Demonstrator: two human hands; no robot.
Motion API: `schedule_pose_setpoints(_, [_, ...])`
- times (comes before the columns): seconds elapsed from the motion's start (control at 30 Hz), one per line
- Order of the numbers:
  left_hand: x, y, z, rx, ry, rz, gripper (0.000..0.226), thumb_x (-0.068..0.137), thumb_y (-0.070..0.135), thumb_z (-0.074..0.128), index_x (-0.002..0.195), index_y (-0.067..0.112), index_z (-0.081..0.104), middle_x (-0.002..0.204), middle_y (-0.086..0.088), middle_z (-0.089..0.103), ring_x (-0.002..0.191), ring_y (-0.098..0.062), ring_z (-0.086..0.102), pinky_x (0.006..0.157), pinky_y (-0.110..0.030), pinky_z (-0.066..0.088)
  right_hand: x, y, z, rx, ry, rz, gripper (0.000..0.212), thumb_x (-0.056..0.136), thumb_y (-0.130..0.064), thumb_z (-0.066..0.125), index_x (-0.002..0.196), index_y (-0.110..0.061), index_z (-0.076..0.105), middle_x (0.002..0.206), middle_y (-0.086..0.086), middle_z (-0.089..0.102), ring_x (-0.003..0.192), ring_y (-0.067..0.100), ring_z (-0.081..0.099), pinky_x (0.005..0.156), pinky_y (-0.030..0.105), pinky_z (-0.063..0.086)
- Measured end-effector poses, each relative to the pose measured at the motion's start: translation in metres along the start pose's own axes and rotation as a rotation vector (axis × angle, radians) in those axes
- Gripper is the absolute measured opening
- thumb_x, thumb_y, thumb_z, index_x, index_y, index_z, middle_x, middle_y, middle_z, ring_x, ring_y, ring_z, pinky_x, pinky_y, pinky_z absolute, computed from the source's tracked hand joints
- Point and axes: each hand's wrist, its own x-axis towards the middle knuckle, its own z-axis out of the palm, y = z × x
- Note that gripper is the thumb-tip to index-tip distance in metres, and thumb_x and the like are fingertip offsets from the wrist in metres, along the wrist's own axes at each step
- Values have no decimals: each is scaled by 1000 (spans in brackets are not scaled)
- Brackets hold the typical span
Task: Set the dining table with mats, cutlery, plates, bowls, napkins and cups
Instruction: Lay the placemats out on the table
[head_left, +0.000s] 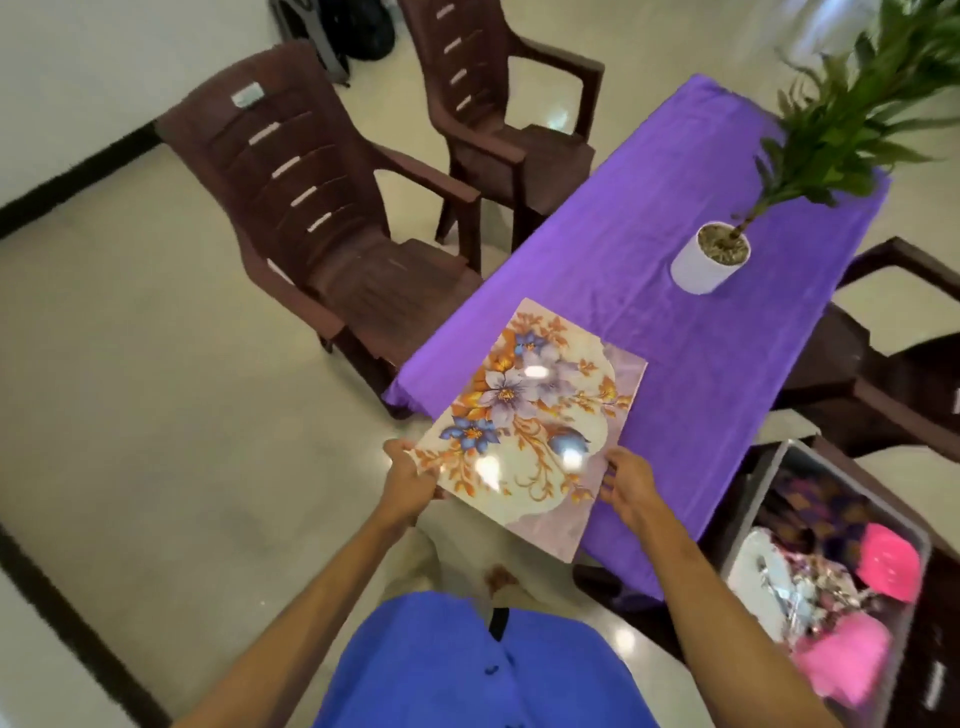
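Head view: the left hand (410, 480) pinches the floral mat's (530, 421) near-left corner, the right hand (631, 491) its near-right edge. The mat hangs half over the bench's (727, 364) near-left corner. Released here, it would likely slide off onto the floor.

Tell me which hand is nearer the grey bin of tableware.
Right. The right hand grips the floral mat's near edge, on the bin's side; the left hand holds the opposite corner, farther away.
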Motion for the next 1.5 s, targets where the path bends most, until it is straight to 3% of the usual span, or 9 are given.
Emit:
schedule_pose_setpoints(0.23, [54, 12, -33, 222, -135, 25, 45, 78, 24, 90, 106, 11, 59, 94, 5, 65, 87, -17, 66, 71, -27, 53, -8, 29, 14, 50, 205, 21, 19, 100, -5, 55, 110, -5, 71, 84, 6, 64, 71, 19, 60, 50, 29, 52])
schedule_pose_setpoints(0.33, [70, 24, -32, 324, -127, 77, 46, 71, 34, 96, 96, 17, 60, 87, 8, 66, 78, -12, 65, 68, -31, 55, -12, 28, 19, 128, 256, 38, 18, 97, -4, 59, 110, -7, 72, 85, 6, 67, 70, 18, 61, 51, 27, 51])
schedule_pose_setpoints(0.53, [86, 30, -15, 434, -41, 101, 31, 76, 25, 93, 80, 16, 64, 78, 6, 64, 73, -14, 59, 57, -16, 36, -16, 31, 6, 191, 238, 52, 13, 98, -8, 66, 107, -15, 71, 88, 2, 70, 70, 13, 63, 47, 20, 52])
schedule_pose_setpoints(0.73, [93, 15, -8, 453, -69, 98, 22, 82, 23, 89, 80, 15, 68, 80, 3, 70, 78, -19, 68, 65, -24, 48, -1, 32, -11, 263, 161, 72, 17, 99, -20, 66, 114, -12, 72, 106, 7, 74, 92, 24, 69, 71, 36, 58])
schedule_pose_setpoints(0.83, [92, 12, -4, 478, -35, 120, 18, 87, 21, 84, 86, 13, 67, 84, 1, 68, 78, -16, 64, 60, -17, 41, 8, 37, -20, 248, 120, 82, 15, 101, -21, 64, 109, -11, 72, 101, 9, 73, 90, 28, 69, 81, 46, 60])
schedule_pose_setpoints(1.0, [94, 3, -9, 460, 93, 89, 15, 90, 18, 81, 94, 6, 72, 89, -4, 71, 83, -22, 65, 72, -25, 45, 21, 44, -27, 152, 31, 85, 18, 99, -14, 64, 114, -9, 74, 103, 12, 76, 91, 28, 71, 91, 48, 57])
schedule_pose_setpoints(1.13, [95, -1, -19, 449, 121, 58, 11, 93, 17, 76, 94, 9, 70, 91, -5, 71, 86, -25, 67, 78, -32, 53, 23, 47, -25, 77, -22, 87, 15, 98, -9, 63, 108, -12, 74, 103, 10, 76, 91, 26, 70, 78, 37, 57])
schedule_pose_setpoints(1.27, [89, -4, -27, 159, 93, 5, 6, 95, 17, 73, 100, 19, 75, 94, -2, 76, 88, -24, 76, 80, -38, 63, 27, 46, -23, 21, -23, 82, 14, 100, -10, 59, 106, -15, 71, 99, 8, 74, 86, 26, 69, 71, 35, 55])
schedule_pose_setpoints(1.5, [94, -1, -45, 155, 471, 179, 16, 97, 14, 64, 106, 10, 77, 102, -10, 77, 91, -29, 70, 87, -39, 55, 43, 33, -57, -107, 223, -115, 15, 99, -14, 62, 105, -22, 73, 94, 3, 74, 86, 24, 69, 66, 30, 53])
